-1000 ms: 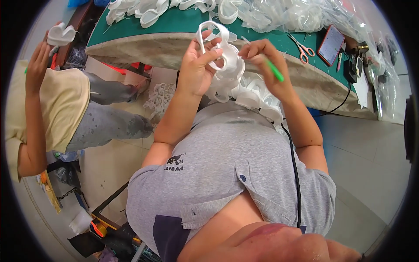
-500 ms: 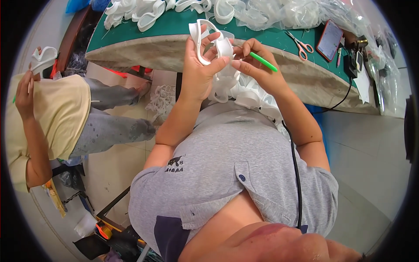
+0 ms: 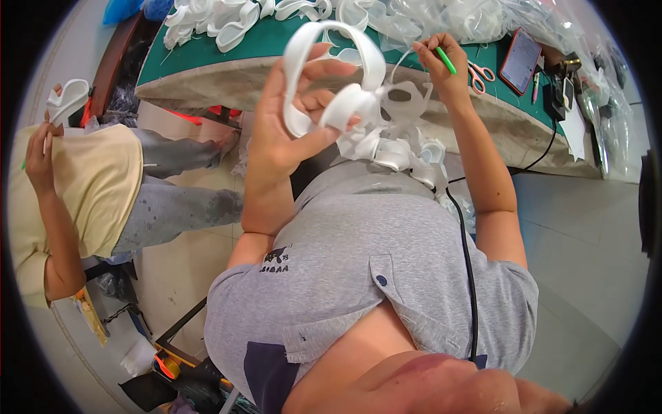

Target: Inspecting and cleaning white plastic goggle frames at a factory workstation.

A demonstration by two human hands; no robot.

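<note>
My left hand is raised in front of my chest, its fingers wrapped round a soft white looped frame shaped like a goggle gasket. Out to the right of it, my right hand grips a slim green-handled tool; the tip of the tool is hidden. Its fingertips also pinch a thin whitish strip, which runs down toward a translucent scrap with holes beside the frame. More white frames lie in a heap at my lap below the hands.
White frames and clear plastic bags lie along the far side of the green tabletop. Scissors, a phone and a black cable are at the right. Another person holds a similar white piece at the left.
My right hand has moved right and up, away from the left, drawing the strip out. My left hand has lifted the frame closer and turned it. The other person has barely moved.
</note>
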